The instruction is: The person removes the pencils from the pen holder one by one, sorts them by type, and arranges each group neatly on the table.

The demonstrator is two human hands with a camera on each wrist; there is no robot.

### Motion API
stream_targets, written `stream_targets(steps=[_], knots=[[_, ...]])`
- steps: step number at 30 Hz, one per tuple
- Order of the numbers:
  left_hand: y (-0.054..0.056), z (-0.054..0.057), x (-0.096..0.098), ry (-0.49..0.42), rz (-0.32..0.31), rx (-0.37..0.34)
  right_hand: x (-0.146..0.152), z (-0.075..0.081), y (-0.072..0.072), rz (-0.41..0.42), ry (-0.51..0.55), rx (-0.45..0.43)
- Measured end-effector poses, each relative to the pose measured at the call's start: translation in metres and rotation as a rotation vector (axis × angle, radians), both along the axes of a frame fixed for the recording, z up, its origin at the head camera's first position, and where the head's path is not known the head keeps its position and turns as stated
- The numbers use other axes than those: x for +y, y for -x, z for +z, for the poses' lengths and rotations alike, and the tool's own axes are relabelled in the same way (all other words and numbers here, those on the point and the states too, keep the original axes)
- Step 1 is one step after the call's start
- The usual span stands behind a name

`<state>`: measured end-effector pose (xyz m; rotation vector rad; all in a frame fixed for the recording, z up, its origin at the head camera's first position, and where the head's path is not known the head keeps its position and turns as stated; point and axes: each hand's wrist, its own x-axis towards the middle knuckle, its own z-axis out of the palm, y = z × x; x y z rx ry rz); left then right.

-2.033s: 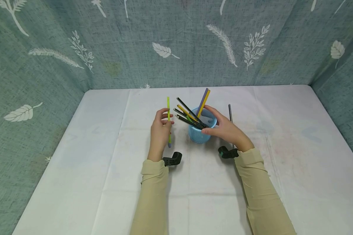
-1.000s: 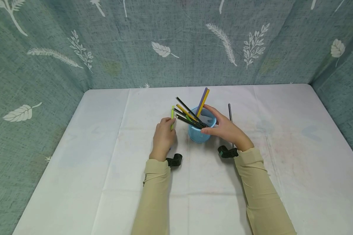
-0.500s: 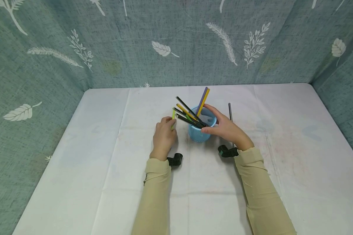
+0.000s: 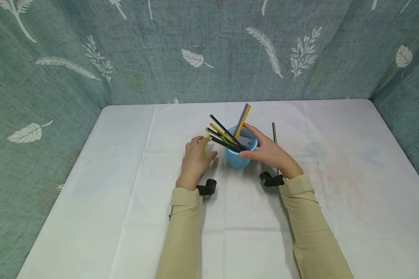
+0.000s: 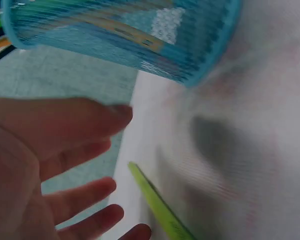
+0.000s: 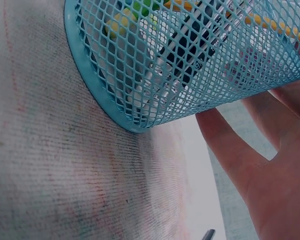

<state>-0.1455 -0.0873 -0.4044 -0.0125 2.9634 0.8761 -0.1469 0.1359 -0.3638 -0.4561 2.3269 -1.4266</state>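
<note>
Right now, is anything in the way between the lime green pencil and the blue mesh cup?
Yes, in the head view: black pencils leaning out of the blue mesh cup jut toward the lime green pencil, and part of the left hand sits in the gap.

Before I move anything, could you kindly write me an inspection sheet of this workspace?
Surface: white cloth over the table, creased, with faint pinkish stains.
Job's things: blue mesh cup standing upright, pencils leaning in it; lime pencil outside it, near the left hand.
Clutter: dark slim stick to the cup's right, partly hidden by the right hand.
Hands: left has its fingers apart, no grip seen, though contact with the lime pencil is unclear; right holds the cup; a black camera on each wrist.
Cables: nothing seen.
Surroundings: blue-green curtain with white leaf prints behind and at both sides.
</note>
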Motion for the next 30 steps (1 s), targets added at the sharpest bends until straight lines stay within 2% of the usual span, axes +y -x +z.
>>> stream_targets(steps=[5, 11, 16, 19, 22, 25, 28, 30], knots=[[0.0, 0.007, 0.001, -0.04, -0.071, -0.023, 0.0, 0.002, -0.002, -0.008, -0.005, -0.012], [-0.001, 0.013, 0.002, -0.065, -0.102, -0.04, 0.001, 0.0, -0.001, -0.001, -0.001, -0.016], [-0.001, 0.017, 0.004, -0.186, -0.148, -0.061, 0.004, -0.013, 0.008, -0.003, -0.003, -0.004], [0.001, 0.016, 0.006, -0.299, -0.187, -0.082, 0.005, -0.024, 0.014, -0.018, -0.004, 0.002], [0.003, 0.012, 0.007, -0.373, -0.228, -0.081, 0.006, -0.029, 0.015, -0.02, -0.006, 0.019], [0.004, 0.009, 0.009, -0.404, -0.271, -0.053, 0.006, -0.03, 0.016, -0.019, -0.004, 0.028], [0.003, 0.008, 0.01, -0.414, -0.285, -0.049, 0.006, -0.03, 0.015, -0.016, -0.005, 0.026], [0.003, 0.008, 0.011, -0.419, -0.294, -0.058, 0.004, -0.02, 0.011, -0.011, -0.004, 0.011]])
